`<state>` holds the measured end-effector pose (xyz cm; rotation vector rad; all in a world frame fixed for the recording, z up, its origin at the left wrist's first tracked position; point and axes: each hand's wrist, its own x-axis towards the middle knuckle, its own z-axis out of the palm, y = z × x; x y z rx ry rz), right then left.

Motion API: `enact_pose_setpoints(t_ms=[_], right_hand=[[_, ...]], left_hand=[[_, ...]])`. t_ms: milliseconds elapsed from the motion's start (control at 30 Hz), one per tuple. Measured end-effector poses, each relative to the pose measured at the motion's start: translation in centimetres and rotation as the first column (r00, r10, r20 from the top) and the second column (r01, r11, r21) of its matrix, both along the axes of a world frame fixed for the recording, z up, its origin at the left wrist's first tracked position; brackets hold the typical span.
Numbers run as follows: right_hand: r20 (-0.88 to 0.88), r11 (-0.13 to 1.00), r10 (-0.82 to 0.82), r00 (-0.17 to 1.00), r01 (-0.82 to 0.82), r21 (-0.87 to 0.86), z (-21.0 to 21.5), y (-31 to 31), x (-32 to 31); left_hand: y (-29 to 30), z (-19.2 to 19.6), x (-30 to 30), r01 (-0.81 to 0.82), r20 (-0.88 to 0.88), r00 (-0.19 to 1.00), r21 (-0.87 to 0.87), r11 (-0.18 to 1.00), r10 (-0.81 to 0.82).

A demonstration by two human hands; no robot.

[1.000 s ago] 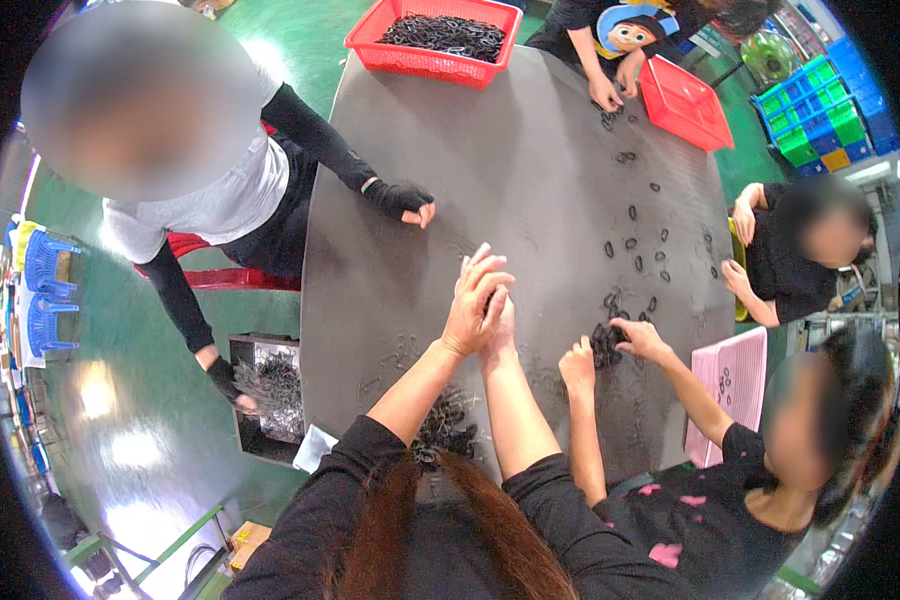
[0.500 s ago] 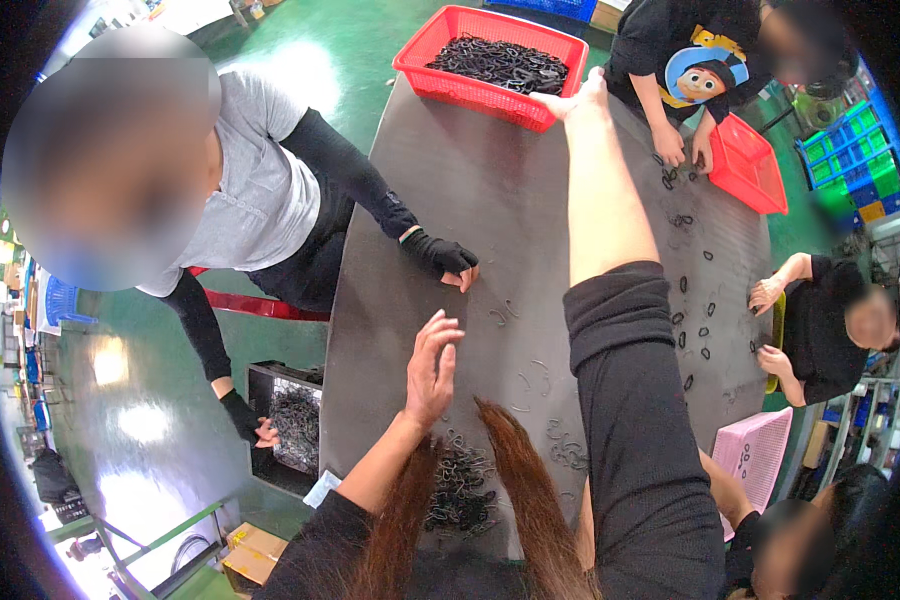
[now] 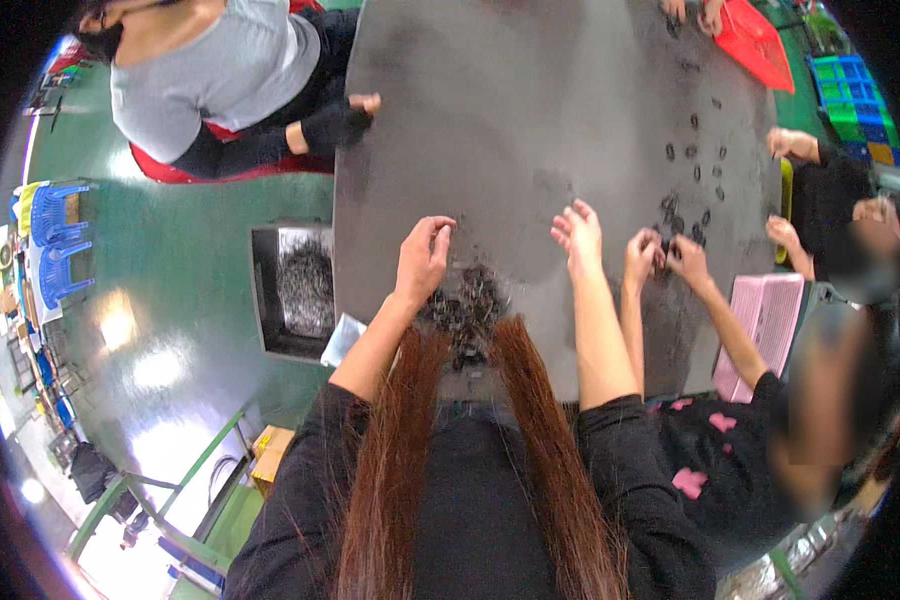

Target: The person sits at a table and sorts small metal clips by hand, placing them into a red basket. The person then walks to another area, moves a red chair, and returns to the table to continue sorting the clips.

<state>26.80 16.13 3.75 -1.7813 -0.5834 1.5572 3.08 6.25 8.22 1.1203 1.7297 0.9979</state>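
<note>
A pile of small dark hook- or link-shaped pieces (image 3: 475,300) lies on the grey table (image 3: 470,110) in front of me, partly hidden by two long strands of hair. My left hand (image 3: 422,262) is held at the pile's left edge, fingers loosely bent and thumb apart, with nothing visible in it. To the right of the pile, my right hand (image 3: 580,238) hovers with its fingers spread, holding nothing.
Close on my right, a co-worker's hands (image 3: 665,255) handle dark links. More links (image 3: 695,170) lie along the table's right side. A pink basket (image 3: 765,310), a red basket (image 3: 755,45) and a black crate of pieces (image 3: 270,300) stand around. Another co-worker sits at left.
My right arm has drawn back from the red basket at the far edge to beside the pile. My view has tilted down; that basket is out of sight. The left co-worker's arm has pulled back.
</note>
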Motion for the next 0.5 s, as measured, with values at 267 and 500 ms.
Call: enact_pose_setpoints(t_ms=[267, 500], right_hand=[[0.696, 0.784, 0.407, 0.591, -0.617, 0.066, -1.1, -23.6, -1.8], [0.835, 0.842, 0.283, 0.473, -0.539, 0.020, -1.0, -24.6, -3.3]], left_hand=[[-11.2, -3.6, 4.7, 0.659, -0.611, 0.560, -0.079, 0.748, -0.559], [-9.4, -9.1, 1.9, 0.481, -0.521, 0.762, 0.057, 0.875, -0.385]])
